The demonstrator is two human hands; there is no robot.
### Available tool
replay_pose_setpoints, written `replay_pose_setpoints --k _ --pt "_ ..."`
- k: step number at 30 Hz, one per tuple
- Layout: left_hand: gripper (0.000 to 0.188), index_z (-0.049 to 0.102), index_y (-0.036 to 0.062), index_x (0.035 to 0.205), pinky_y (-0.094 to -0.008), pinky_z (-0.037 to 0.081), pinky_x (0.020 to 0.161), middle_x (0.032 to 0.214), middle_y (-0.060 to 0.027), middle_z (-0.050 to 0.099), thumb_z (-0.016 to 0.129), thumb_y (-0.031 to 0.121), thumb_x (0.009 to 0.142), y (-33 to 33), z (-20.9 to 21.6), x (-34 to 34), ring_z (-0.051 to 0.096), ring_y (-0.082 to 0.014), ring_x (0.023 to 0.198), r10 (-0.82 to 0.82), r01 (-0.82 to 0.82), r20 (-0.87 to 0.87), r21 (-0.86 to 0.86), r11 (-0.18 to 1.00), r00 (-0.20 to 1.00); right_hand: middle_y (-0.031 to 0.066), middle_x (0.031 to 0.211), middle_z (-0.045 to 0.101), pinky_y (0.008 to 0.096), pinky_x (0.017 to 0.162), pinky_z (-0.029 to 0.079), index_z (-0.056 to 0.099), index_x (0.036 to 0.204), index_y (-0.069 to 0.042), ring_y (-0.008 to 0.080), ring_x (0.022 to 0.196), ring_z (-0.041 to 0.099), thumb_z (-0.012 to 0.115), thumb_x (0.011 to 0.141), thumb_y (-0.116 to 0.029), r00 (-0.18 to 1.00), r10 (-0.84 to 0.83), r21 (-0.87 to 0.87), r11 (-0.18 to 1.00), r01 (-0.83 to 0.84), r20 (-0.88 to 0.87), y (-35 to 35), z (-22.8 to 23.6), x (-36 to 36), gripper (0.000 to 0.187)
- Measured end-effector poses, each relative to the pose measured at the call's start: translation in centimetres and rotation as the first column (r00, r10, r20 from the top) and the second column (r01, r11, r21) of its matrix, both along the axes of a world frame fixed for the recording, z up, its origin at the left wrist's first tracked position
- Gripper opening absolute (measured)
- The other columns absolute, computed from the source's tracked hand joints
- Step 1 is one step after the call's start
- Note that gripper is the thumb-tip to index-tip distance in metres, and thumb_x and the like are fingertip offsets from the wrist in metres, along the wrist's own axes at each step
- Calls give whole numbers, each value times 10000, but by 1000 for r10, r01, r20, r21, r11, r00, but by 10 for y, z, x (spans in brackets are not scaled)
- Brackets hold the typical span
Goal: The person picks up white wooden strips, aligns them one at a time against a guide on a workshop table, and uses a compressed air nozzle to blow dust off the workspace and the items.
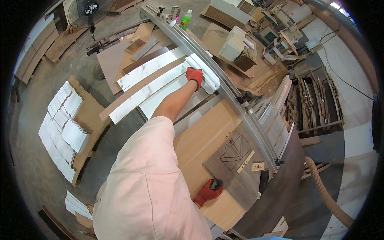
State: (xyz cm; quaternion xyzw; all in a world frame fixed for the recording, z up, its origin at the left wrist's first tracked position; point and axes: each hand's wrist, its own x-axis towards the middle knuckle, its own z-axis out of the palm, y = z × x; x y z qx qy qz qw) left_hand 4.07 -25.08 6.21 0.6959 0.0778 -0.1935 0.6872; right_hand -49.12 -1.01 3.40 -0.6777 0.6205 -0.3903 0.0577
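Observation:
My left hand (194, 76), in a red work glove, reaches out with its fingers closed on the white profiled strips (210, 80), which lie stacked beside a long metal rail. Next to that hand run a white marbled strip (144, 96) and a brown strip (132, 91). My right hand (209, 193), in a red glove with black on it, is curled low over a pale wood board (200, 140). It is near a grey-brown panel (236, 164) with lines drawn on it. What its fingers hold, if anything, is hidden.
The metal rail (224, 84) crosses diagonally. Green bottle (185, 20) stands beyond it. White panels (64, 124) are stacked on the floor at left, under a fan (91, 9). A ribbed hose (326, 192) and a crate of offcuts (314, 102) are at right.

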Motion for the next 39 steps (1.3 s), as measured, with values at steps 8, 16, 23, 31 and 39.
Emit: replay_pose_setpoints --k 8,16,23,31,39 --pt "396 582 29 1082 -426 512 931 1150 -238 653 694 196 741 2 19 -12 622 -410 1105 42 -47 56 87 995 998 162 1114 661 458 949 471 641 1107 0 359 1072 592 767 768 -141 1000 -15 -5 1000 15 17 -1 1 2 388" --pt "356 581 17 1093 -424 512 923 1129 -232 662 647 181 783 9 28 -19 629 -403 1090 44 -67 127 186 980 991 160 1095 667 462 942 480 644 1097 2 364 1061 597 770 766 -130 995 -9 12 1000 8 97 7 6 3 378" --pt "333 599 23 1093 -425 478 957 1162 -234 626 630 192 808 -9 19 -23 593 -402 1115 59 -111 217 233 966 974 166 1106 660 457 947 484 637 1121 13 357 1059 597 773 783 -134 996 -6 -2 1000 6 91 1 4 5 393" --pt "387 595 11 1138 -429 467 977 1188 -256 613 643 214 812 -12 12 -22 585 -393 1138 54 -75 148 137 988 988 177 1113 654 468 962 470 625 1141 16 362 1074 589 770 781 -135 1000 -12 -22 1000 12 21 4 -2 -2 417" --pt "513 549 -42 1232 -406 517 843 1080 -208 678 715 248 843 9 28 -109 659 -317 957 6 48 219 -241 969 976 179 1128 640 452 951 469 621 1153 7 364 1082 581 750 775 -127 993 -26 -2 1000 26 117 12 4 -3 421"
